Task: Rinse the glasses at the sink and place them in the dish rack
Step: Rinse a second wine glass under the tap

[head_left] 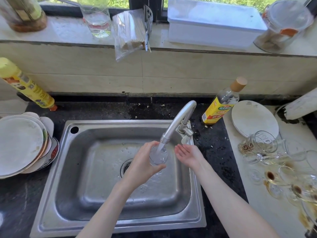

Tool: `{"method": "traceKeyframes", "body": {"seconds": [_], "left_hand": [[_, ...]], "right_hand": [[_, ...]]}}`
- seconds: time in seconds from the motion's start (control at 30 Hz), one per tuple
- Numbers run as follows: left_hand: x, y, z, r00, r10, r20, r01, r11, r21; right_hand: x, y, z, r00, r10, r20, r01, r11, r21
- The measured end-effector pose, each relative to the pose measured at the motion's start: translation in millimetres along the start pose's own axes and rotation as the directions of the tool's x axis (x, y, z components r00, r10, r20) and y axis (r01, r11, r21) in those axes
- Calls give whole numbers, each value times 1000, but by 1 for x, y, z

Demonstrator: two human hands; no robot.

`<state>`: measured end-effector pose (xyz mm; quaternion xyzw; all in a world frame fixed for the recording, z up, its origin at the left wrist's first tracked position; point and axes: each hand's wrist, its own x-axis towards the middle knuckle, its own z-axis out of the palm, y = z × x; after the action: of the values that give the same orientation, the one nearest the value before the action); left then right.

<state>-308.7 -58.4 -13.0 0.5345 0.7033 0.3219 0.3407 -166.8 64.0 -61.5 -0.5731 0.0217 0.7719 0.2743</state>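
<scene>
My left hand [142,166] grips a clear glass [158,156] over the steel sink [72,169], right under the faucet [178,121]. Water runs from the spout into the glass. To the right of the glass my right hand [187,153] is held palm up with fingers apart, and it holds nothing. On the white counter at the right lie several dirty glasses [277,170], some on their sides with brown residue. No dish rack is in view.
A stack of plates [22,145] stands left of the sink. Right of the faucet are a yellow-labelled bottle [221,103] and a white plate [253,117]. A yellow bottle [25,85] leans at the far left. Jars, a bag and a white box line the windowsill.
</scene>
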Motion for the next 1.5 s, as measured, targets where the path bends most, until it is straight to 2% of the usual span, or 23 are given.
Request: {"method": "traceKeyframes", "body": {"seconds": [0.27,0.57,0.9,1.0,1.07,1.13,1.2,1.33,1.5], "left_hand": [[4,5,-4,1000,9,-11,-9,1000,18],[11,9,-4,999,-42,-25,42,999,-11],[3,10,-14,997,-43,-62,41,999,-27],[0,9,-16,995,-44,-85,41,998,-45],[-1,10,-16,993,-53,-105,46,997,-64],[-1,13,-14,992,-47,-120,39,997,-69],[-2,15,-10,992,-28,-120,20,998,-67],[-6,12,1,998,18,-58,-21,998,-51],[-13,4,12,995,75,-61,-76,997,-22]], "right_hand": [[-11,-12,0,998,56,10,-57,994,92],[-29,-59,3,994,-32,106,13,985,175],[-24,-46,-7,979,-117,169,68,960,273],[-31,-33,-7,977,-112,182,87,986,141],[-40,-14,-10,986,-18,164,33,996,-87],[-48,13,-12,986,112,125,-64,940,-335],[-53,37,-10,973,214,86,-153,878,-453],[-52,56,3,966,249,63,-219,926,-306],[-46,54,5,974,196,116,-175,970,-168]]}}
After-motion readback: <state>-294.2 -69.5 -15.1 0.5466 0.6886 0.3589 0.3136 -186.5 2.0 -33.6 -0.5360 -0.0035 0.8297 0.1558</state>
